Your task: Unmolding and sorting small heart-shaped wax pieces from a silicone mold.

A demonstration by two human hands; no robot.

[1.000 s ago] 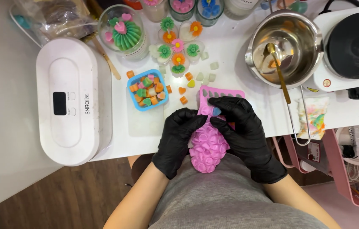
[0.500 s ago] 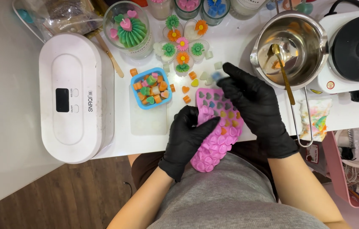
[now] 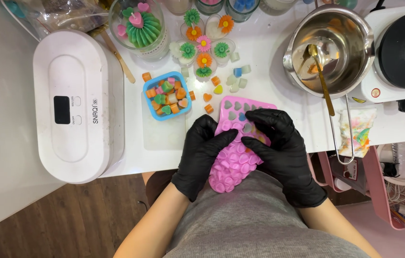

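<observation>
A white table [image 3: 279, 57] fills the upper part of the view, with wood flooring [image 3: 87, 215] at 7 o'clock and a pink stand [image 3: 374, 186] at 4 o'clock. One pink mould [image 3: 236, 160] of heart-shaped cups lies at the table's near edge, bent over it toward the person's lap. The left hand [image 3: 202, 155], in a black glove, clamps the mould's left side, thumb on top. The right hand [image 3: 279, 148], also gloved, grips the right side, fingers spread across the upper cups.

At 10 o'clock from the mould sits one blue tray [image 3: 166, 95] of small coloured pieces. One white machine [image 3: 76, 105] lies at 9 o'clock. One steel pot [image 3: 331, 48] with one gold spoon [image 3: 322, 76] stands at 1 o'clock, beside one hotplate [image 3: 403, 48]. Six flower shapes [image 3: 204, 44] cluster at 12 o'clock.
</observation>
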